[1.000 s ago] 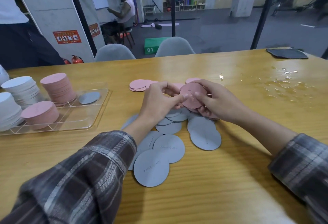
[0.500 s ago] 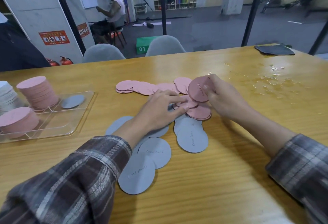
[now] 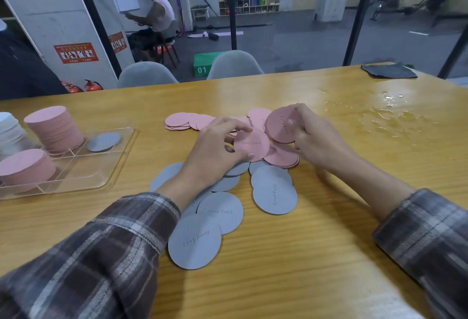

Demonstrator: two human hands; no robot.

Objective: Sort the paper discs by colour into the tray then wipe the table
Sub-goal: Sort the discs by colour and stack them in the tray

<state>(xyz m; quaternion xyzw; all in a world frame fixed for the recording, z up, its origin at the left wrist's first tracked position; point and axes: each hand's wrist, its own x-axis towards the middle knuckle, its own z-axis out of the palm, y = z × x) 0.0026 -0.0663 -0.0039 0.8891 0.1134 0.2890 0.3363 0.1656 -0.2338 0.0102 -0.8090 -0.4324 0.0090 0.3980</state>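
- Nearest the camera, two plaid flannel sleeves point(image 3: 106, 250) are seen reaching forward over the yellow wooden table point(image 3: 291, 268).
- A loose spread of round grey paper discs point(image 3: 274, 193) lies flat on the table between the forearms, several overlapping, with cursive lettering on the upper faces.
- The left hand point(image 3: 212, 151) is held over the far edge of the grey spread; its thumb and fingertips are pinched on a single pink paper disc point(image 3: 252, 144), which is held nearly flat.
- The right hand point(image 3: 314, 139) is closed on a small stack of pink discs point(image 3: 279, 125), held upright on edge with the thumb across its face.
- A low pile of flat pink discs point(image 3: 285, 158) lies beneath both hands, and a row of scattered pink discs point(image 3: 182, 120) extends to the left behind them.
- To the left, a clear plastic divided tray point(image 3: 111, 167) holds two tall pink stacks point(image 3: 54, 126), white stacks at the frame edge, and one grey disc point(image 3: 103, 141) lying flat in a far compartment.
- Spilled water point(image 3: 387, 113) is seen on the table to the far right.
- A dark grey cloth point(image 3: 388, 70) lies at the far right edge.
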